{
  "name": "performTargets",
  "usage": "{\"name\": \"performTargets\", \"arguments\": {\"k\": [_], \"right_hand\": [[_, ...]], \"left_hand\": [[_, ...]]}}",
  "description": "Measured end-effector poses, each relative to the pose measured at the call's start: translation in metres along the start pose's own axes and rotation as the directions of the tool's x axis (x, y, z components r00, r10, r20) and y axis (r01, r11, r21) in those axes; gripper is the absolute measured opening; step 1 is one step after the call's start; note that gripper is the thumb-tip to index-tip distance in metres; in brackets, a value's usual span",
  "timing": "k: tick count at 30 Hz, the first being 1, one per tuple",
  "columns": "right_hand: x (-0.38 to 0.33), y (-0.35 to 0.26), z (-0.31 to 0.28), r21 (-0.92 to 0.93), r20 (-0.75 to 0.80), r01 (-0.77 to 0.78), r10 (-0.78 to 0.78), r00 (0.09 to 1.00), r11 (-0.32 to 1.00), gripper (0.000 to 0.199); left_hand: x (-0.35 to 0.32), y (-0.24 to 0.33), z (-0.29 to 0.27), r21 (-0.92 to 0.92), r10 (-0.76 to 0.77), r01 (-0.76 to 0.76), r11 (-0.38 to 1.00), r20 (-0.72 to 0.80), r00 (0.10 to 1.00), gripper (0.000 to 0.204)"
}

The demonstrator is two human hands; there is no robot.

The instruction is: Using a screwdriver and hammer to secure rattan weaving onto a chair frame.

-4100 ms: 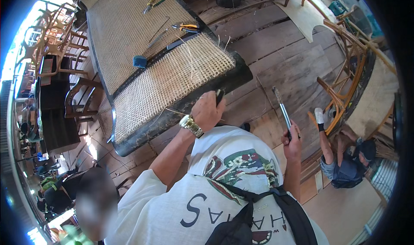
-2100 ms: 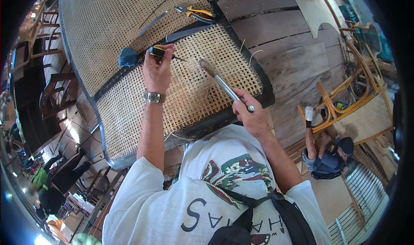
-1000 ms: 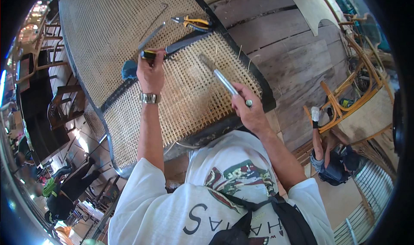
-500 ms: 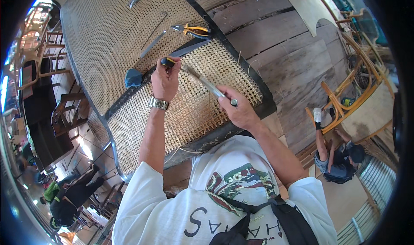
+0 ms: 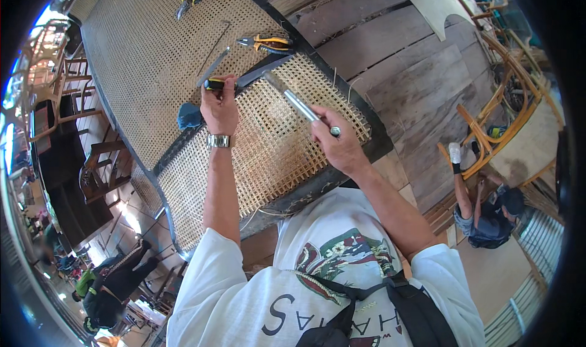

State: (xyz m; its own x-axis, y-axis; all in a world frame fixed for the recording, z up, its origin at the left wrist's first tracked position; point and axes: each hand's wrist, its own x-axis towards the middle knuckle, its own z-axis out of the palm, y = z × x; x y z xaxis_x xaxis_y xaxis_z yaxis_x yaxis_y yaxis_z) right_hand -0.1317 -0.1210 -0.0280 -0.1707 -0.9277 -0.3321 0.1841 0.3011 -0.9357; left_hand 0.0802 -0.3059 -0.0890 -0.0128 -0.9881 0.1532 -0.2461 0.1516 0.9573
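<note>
My left hand (image 5: 219, 110) grips a screwdriver (image 5: 213, 85), my right hand (image 5: 339, 142) a hammer (image 5: 299, 104); cane webbing (image 5: 274, 145) looks laid, stray strands (image 5: 271, 213) untrimmed.

On the cane panel (image 5: 143, 60), 2 pairs of pliers (image 5: 273, 44) lie farther off than the block (image 5: 190, 116); a rattan frame (image 5: 483, 142) stands right.

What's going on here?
A person is working bare-handed over a woven cane panel set in a dark frame. The left grip holds a black-and-yellow-handled tool by the crossbar between two cane sections; the right grip holds a silver-shafted tool, its far end over the nearer section. Contact there is unclear. Yellow-and-black pliers and a blue lump lie nearby. Another person sits off to the right.
</note>
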Motion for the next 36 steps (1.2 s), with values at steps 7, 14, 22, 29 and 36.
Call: {"name": "performTargets", "arguments": {"k": [7,14,22,29,36], "right_hand": [[0.001,0.006,-0.012,-0.01,-0.05,-0.034,0.034,0.998,0.999,0.033],[0.017,0.004,-0.016,-0.093,-0.009,-0.043,0.042,0.999,0.995,0.035],[0.016,0.008,-0.017,0.017,-0.037,-0.018,0.019,0.999,1.0,0.035],[0.035,0.007,-0.01,-0.113,0.081,-0.043,0.052,0.995,0.993,0.035],[0.02,0.002,-0.019,0.064,-0.07,0.05,-0.045,0.996,0.997,0.031]], "left_hand": [[0.007,0.002,0.015,0.196,0.016,-0.034,0.98,0.093,0.996,0.021],[0.022,0.005,0.021,0.44,0.089,-0.208,0.874,0.275,0.957,0.028],[0.035,-0.005,0.022,0.445,0.034,-0.139,0.885,0.237,0.971,0.029],[0.028,-0.007,0.02,0.424,0.074,-0.167,0.89,0.229,0.971,0.03],[0.022,-0.012,0.017,0.272,-0.075,0.015,0.962,0.211,0.975,0.026]]}}
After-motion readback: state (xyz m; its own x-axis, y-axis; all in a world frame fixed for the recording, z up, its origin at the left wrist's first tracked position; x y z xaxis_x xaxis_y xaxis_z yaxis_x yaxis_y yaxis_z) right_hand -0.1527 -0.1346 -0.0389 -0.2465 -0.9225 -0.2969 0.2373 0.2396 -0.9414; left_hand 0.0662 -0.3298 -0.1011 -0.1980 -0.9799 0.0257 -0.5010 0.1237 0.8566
